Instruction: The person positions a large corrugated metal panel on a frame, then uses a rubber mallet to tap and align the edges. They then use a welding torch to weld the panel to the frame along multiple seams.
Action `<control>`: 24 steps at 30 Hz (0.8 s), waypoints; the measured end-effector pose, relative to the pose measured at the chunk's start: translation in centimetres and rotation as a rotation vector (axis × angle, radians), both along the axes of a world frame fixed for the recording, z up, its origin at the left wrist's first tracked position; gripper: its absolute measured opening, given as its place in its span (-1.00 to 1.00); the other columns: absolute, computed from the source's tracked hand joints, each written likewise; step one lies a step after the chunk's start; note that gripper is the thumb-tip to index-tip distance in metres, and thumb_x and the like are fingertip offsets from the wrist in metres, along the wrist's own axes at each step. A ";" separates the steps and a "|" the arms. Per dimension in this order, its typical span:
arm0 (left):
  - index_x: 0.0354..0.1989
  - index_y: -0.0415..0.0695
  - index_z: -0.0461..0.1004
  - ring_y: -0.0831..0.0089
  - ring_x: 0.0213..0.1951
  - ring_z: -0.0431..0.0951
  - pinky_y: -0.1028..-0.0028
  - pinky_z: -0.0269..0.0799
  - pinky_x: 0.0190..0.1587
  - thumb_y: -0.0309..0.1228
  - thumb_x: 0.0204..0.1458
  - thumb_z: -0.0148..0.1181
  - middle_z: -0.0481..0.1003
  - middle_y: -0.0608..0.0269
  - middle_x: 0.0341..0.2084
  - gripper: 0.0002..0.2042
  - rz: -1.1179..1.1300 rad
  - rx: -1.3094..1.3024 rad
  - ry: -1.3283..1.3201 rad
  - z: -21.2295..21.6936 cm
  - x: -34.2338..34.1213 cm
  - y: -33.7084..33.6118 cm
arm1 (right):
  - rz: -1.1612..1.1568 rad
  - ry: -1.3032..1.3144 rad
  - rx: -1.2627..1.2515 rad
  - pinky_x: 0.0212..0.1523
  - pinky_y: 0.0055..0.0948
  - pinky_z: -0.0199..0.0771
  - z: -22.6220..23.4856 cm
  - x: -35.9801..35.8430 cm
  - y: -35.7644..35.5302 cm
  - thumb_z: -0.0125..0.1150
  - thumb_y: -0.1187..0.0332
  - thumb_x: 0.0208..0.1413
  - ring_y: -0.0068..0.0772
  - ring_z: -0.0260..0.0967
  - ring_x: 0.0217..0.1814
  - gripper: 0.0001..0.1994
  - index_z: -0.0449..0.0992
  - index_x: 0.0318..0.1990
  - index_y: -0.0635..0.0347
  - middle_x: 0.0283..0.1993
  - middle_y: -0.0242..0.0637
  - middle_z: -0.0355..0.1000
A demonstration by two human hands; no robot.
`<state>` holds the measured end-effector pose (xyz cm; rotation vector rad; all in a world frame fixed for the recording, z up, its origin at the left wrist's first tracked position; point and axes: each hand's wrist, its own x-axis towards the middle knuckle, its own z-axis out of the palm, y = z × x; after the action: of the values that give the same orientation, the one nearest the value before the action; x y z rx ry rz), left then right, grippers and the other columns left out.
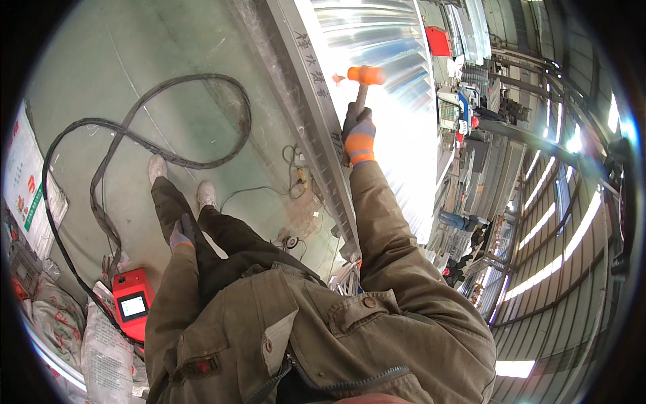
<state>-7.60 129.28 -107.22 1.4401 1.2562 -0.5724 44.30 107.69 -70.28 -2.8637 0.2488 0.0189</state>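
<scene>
My right hand (pixel 359 129), in a dark, grey and orange work glove, is closed round the handle of a mallet (pixel 367 75) with an orange head. The mallet head is raised over a shiny, ribbed metal panel (pixel 377 34), and it looks slightly blurred. Bright glare hides much of the panel's surface. Along the panel's near side runs a long grey metal beam (pixel 306 74) with handwriting on it, close to my right wrist. My left hand (pixel 183 232), gloved too, hangs low against my trouser leg with its fingers stretched out, holding nothing visible.
A thick black cable (pixel 245 114) loops across the green floor (pixel 175 40) to a red machine (pixel 131 303) with a small screen. White sacks (pixel 108 350) lie at the lower left. Thin wires (pixel 293 178) lie near the beam. Racks and stacked metal (pixel 478 161) stand to the right.
</scene>
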 end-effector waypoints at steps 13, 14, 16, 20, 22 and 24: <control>0.09 -0.20 0.68 0.04 -0.07 0.68 0.20 0.58 0.04 0.19 0.45 0.14 0.69 -0.07 -0.12 -0.40 0.304 -0.123 -0.138 -2.8 -0.6 0.4 | -0.010 -0.146 0.165 -0.58 -0.17 0.45 0.9 4.4 0.0 0.21 -0.12 0.50 -0.33 0.34 -0.63 -0.51 0.32 -0.13 0.19 -0.52 -0.31 0.35; 0.15 -0.25 0.69 -0.08 0.02 0.74 0.15 0.63 0.15 0.20 0.45 0.11 0.74 -0.19 -0.04 -0.35 0.345 -0.237 -0.094 -2.3 -0.5 0.7 | 0.012 -0.228 0.292 -0.59 -0.18 0.44 1.3 5.0 0.7 0.21 -0.13 0.49 -0.34 0.33 -0.64 -0.50 0.32 -0.12 0.19 -0.51 -0.31 0.36; 0.09 -0.25 0.69 -0.01 -0.09 0.74 0.18 0.64 0.04 0.18 0.46 0.12 0.74 -0.14 -0.13 -0.37 0.169 0.013 -0.119 -1.5 -0.4 1.3 | 0.099 -0.427 0.390 -0.58 -0.15 0.44 1.3 5.7 2.2 0.19 -0.17 0.49 -0.35 0.27 -0.65 -0.50 0.36 -0.07 0.16 -0.50 -0.33 0.34; 0.12 -0.25 0.69 0.04 -0.11 0.75 0.21 0.67 0.01 0.17 0.46 0.12 0.74 -0.13 -0.16 -0.38 0.049 -0.024 -0.047 -1.1 -0.2 1.7 | 0.056 0.139 -0.229 0.06 0.22 0.61 -1.5 5.2 4.8 0.04 -0.16 0.50 0.56 0.63 -0.01 -0.44 0.44 0.05 0.31 -0.10 0.41 0.64; 0.09 -0.25 0.70 0.04 -0.15 0.75 0.21 0.66 0.00 0.17 0.46 0.13 0.74 -0.12 -0.18 -0.39 0.393 -0.032 -0.172 -1.3 0.2 1.4 | 0.021 0.076 -0.127 0.13 0.24 0.59 -2.2 4.7 4.9 0.02 -0.17 0.49 0.56 0.62 0.07 -0.41 0.46 0.08 0.33 -0.09 0.44 0.63; 0.09 -0.25 0.70 0.08 -0.16 0.75 0.23 0.66 -0.01 0.17 0.46 0.13 0.75 -0.10 -0.19 -0.39 0.407 -0.023 -0.188 -1.4 0.4 1.4 | -0.018 0.129 -0.061 0.14 0.24 0.58 -2.4 4.4 4.9 0.02 -0.17 0.49 0.57 0.61 0.08 -0.40 0.47 0.09 0.33 -0.08 0.45 0.63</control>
<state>-7.20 130.71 -108.58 1.1454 1.3373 -0.1721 48.68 112.55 -72.66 -2.9243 0.3058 0.1959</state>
